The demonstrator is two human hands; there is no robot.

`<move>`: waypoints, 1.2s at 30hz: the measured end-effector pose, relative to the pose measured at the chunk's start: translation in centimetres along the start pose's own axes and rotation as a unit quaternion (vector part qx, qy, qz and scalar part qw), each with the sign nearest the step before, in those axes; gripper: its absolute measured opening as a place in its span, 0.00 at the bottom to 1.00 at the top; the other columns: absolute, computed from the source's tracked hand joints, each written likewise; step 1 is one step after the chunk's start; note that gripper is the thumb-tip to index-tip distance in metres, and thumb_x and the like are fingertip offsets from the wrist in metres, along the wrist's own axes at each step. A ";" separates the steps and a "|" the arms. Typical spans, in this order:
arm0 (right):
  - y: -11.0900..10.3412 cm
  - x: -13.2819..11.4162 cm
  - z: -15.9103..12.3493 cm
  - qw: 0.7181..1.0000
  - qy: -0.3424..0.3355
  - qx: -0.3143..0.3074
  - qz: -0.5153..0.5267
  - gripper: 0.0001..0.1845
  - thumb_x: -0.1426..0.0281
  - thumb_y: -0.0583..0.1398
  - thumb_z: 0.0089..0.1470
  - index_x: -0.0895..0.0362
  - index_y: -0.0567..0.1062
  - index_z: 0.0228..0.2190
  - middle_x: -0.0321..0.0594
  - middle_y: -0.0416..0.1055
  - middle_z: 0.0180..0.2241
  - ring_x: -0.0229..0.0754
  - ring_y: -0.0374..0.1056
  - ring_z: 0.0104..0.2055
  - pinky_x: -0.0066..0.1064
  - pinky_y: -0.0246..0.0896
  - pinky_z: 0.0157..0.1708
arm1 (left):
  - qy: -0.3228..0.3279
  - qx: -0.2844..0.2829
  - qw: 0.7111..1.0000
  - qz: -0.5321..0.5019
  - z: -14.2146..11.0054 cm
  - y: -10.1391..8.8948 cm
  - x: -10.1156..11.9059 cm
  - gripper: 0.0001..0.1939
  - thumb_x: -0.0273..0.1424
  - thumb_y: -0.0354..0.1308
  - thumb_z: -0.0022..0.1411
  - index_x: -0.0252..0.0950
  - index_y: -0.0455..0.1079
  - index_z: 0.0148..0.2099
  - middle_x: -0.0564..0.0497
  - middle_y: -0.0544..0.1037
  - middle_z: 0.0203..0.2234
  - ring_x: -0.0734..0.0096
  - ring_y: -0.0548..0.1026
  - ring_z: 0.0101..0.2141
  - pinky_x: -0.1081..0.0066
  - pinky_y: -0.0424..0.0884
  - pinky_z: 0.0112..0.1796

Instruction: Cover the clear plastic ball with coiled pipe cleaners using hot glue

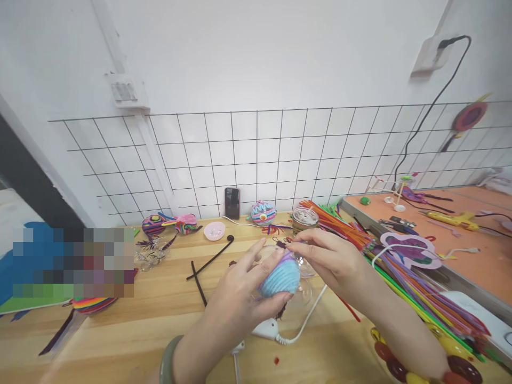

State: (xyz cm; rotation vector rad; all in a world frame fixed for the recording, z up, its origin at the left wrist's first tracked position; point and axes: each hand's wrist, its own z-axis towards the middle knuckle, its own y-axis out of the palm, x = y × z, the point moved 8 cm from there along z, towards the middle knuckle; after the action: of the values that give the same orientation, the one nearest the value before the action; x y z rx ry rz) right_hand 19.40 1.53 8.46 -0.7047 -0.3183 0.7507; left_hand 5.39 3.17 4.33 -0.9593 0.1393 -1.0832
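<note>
A ball wrapped in light blue and purple pipe cleaners rests in my left hand, whose thumb curls beneath it and fingers lie along its far side. At its top sits a small dark looped pipe cleaner piece. My right hand has its thumb and index finger closed together at that piece. Behind the ball stands a clear cup, partly covered by my right hand. Dark pipe cleaners lie crossed to the left of my left hand.
Long colourful pipe cleaners lie along the right side. A pink dish, a phone and a decorated ball stand near the wall grid. A white cable crosses below my hands. A yellow glue gun lies far right.
</note>
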 end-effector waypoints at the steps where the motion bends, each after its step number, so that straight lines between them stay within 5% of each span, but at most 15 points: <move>1: 0.0 0.0 0.0 1.000 0.001 -0.003 0.000 0.16 0.79 0.51 0.61 0.58 0.77 0.42 0.48 0.75 0.38 0.42 0.73 0.38 0.32 0.71 0.34 | 0.000 0.005 1.000 -0.008 0.0 0.0 -0.1 0.28 0.36 0.61 0.58 0.41 0.64 0.61 0.36 0.66 0.60 0.53 0.69 0.57 0.52 0.71 0.51; 10: -1.0 0.2 -0.1 0.997 0.047 0.033 0.048 0.10 0.76 0.56 0.61 0.57 0.74 0.42 0.43 0.78 0.37 0.41 0.75 0.39 0.32 0.72 0.37 | 0.075 0.061 0.994 -0.056 -0.3 -0.6 -0.3 0.30 0.35 0.62 0.58 0.42 0.61 0.62 0.38 0.67 0.59 0.56 0.66 0.59 0.57 0.70 0.53; 19: -1.6 -0.9 -0.5 1.000 0.009 0.019 0.003 0.11 0.77 0.54 0.62 0.58 0.75 0.42 0.46 0.78 0.38 0.42 0.75 0.38 0.33 0.74 0.36 | 0.120 0.097 0.988 -0.024 -0.7 -0.9 0.0 0.33 0.40 0.60 0.60 0.43 0.56 0.65 0.36 0.61 0.63 0.54 0.69 0.56 0.59 0.72 0.50; 36: -1.8 -1.8 -0.7 1.000 0.001 0.008 -0.026 0.13 0.78 0.54 0.61 0.59 0.75 0.44 0.47 0.78 0.38 0.43 0.74 0.36 0.33 0.69 0.31 | 0.151 0.139 0.979 0.003 -0.9 -1.2 0.4 0.37 0.43 0.62 0.57 0.42 0.56 0.66 0.36 0.65 0.61 0.52 0.72 0.55 0.59 0.75 0.48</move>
State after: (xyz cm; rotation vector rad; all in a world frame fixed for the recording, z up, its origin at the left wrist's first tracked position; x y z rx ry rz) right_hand 19.44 -0.98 9.13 -0.6801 -0.3265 0.7021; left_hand 4.30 2.22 4.77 -0.5388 0.2329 -1.2024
